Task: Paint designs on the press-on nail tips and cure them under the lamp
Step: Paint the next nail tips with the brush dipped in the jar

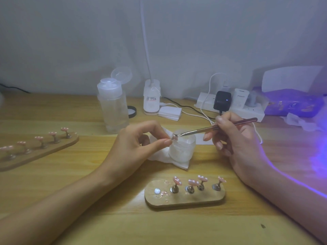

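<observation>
Pink nail tip [174, 137] is pinched between thumb and forefinger of the left hand [136, 140], the other fingers loosely curled. It is held just over the rim of a small frosted jar [182, 147]. The right hand [235, 144] has its fingers clamped on a rose-gold tool [217, 127], whose working end touches the pinched tip.

The jar is open and whitish inside; I cannot tell what is in it. It sits on a crumpled white wipe [177, 162] on the wooden surface [106, 218].

The near stand [184, 200] is wooden and carries four painted tips [177, 180] on metal pegs, pink with white dots, with one bare metal disc at its left end. The far stand [35, 151], well off to the left, carries five of the same.

Behind is a clear bottle [113, 106] with its flip lid open; it looks nearly empty. A black lid [132, 111] lies just beside it. A power strip [230, 107] sits at the back. The white curing lamp [292, 80] at far right is glowing purple.
</observation>
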### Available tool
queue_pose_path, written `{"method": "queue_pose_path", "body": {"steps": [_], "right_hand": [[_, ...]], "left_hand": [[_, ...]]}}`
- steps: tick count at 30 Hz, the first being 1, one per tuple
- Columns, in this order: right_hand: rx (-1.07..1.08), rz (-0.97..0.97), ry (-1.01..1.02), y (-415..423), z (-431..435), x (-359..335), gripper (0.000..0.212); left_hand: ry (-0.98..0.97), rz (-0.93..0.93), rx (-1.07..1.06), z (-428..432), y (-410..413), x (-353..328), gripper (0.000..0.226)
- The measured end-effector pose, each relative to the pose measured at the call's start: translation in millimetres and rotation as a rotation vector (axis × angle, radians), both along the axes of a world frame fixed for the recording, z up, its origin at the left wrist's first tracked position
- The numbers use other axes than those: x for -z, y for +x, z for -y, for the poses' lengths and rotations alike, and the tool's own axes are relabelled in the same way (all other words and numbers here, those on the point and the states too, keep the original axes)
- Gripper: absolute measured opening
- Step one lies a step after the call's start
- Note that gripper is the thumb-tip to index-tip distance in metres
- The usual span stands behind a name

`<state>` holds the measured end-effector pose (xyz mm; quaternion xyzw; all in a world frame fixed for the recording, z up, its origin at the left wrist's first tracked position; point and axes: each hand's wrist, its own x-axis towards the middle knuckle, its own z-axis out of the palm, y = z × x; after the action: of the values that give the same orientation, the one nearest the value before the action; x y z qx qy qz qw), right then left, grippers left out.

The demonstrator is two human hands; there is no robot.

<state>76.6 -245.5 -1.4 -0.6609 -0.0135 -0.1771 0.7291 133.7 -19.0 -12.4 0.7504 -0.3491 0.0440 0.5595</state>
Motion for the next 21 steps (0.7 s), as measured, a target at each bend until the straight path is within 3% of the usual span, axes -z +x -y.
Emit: {"method": "queue_pose_path", "body": {"steps": [21], "right_hand": [[0.026,-0.03,0.044,1.1,2.2,0.0,0.022]], "left_hand": [[0.018,0.076,-0.007,-1.1,-3.4,-1.0,0.013]]}}
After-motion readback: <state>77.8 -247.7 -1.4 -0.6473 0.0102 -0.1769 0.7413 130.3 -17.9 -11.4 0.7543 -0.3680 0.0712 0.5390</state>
